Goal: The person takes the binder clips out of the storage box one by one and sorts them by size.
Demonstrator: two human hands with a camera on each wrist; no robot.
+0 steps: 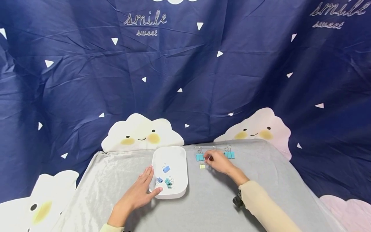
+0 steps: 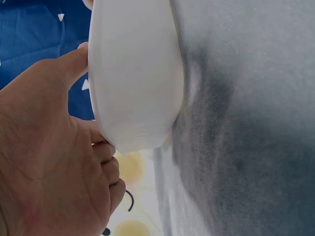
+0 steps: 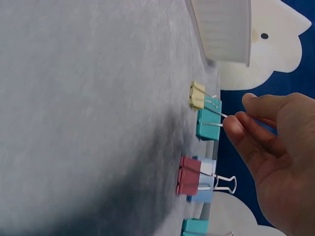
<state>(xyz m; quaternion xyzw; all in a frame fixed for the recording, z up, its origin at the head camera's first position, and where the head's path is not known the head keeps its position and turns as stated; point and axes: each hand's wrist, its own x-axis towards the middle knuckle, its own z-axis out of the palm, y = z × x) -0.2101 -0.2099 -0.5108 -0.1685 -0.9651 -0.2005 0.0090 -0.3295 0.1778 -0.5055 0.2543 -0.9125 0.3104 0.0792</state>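
Note:
My left hand [image 1: 141, 190] rests on the near left corner of a white plastic tray [image 1: 182, 161], fingers extended along the left rim and thumb over the near rim. Blue binder clips [image 1: 166, 169] and teal ones lie inside the tray. On the cloth to its right, my right hand [image 1: 219, 162] has its fingertips close by the wire handles of a teal binder clip [image 3: 210, 118]. Thumb and forefinger stand slightly apart in the right wrist view. A small yellow binder clip [image 1: 202, 166] stands just in front of that teal clip.
A red binder clip [image 3: 188, 175] stands before a light blue clip [image 3: 207, 183], both mostly behind my right hand in the head view. Another teal clip [image 1: 229, 155] is farther right. Grey cloth [image 1: 208, 206] covers the table; a navy curtain [image 1: 162, 71] hangs behind.

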